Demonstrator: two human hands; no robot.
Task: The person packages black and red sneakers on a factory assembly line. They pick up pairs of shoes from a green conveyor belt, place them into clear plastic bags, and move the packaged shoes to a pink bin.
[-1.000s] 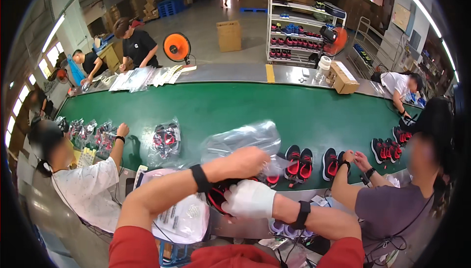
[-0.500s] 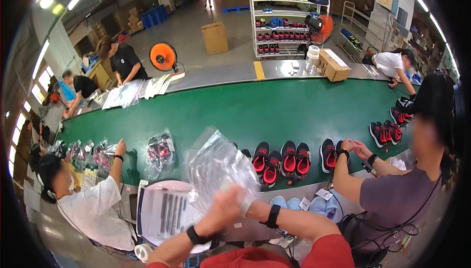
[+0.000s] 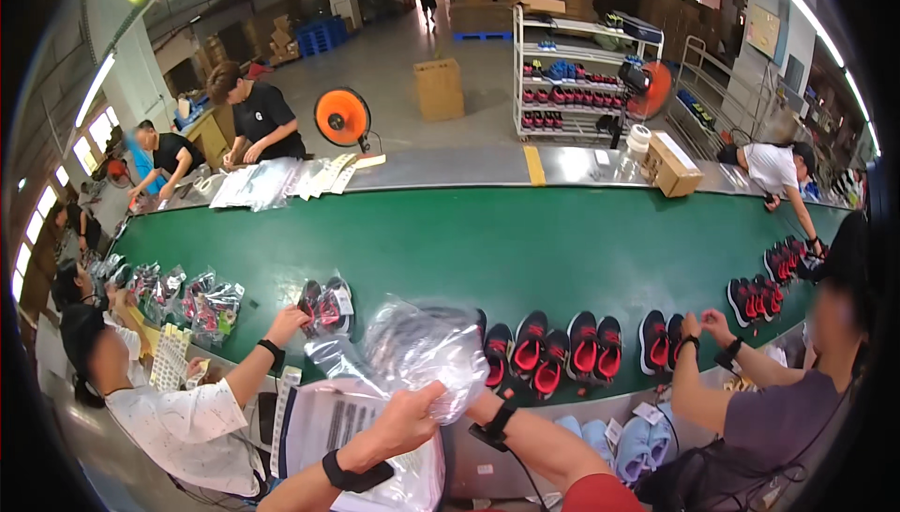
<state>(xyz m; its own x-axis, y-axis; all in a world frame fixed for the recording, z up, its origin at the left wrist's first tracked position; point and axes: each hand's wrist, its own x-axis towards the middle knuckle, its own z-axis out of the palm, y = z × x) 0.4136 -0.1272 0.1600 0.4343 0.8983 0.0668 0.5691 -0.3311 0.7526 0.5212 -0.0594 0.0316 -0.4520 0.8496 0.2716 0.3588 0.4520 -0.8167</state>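
A clear plastic bag [image 3: 417, 338] is puffed out and crumpled in front of me, over the near edge of the green conveyor belt [image 3: 450, 231]. My left hand [image 3: 405, 423] is closed on its lower edge. My right hand is mostly hidden by the clear film; only the wrist [image 3: 483, 411] shows, so its fingers cannot be made out. Just right of the bag, black and red sneakers [image 3: 548, 362] stand in pairs on the belt. Below my left hand lies a stack of flat clear bags [image 3: 314, 428] with dark print.
A co-worker's hand [image 3: 286, 324] at left touches a pair of sneakers [image 3: 328, 306]. Bagged shoes [image 3: 211, 301] lie farther left. At right, a co-worker's hands [image 3: 703, 326] hover by another pair. Light blue shoes [image 3: 637, 442] sit below the belt edge. A cardboard box [image 3: 670, 165] stands across the belt.
The bag, spread flat and raised before, is now lower and rounder. My hands shifted slightly down. The left co-worker's hand moved right onto the sneakers. The whole view tilted upward.
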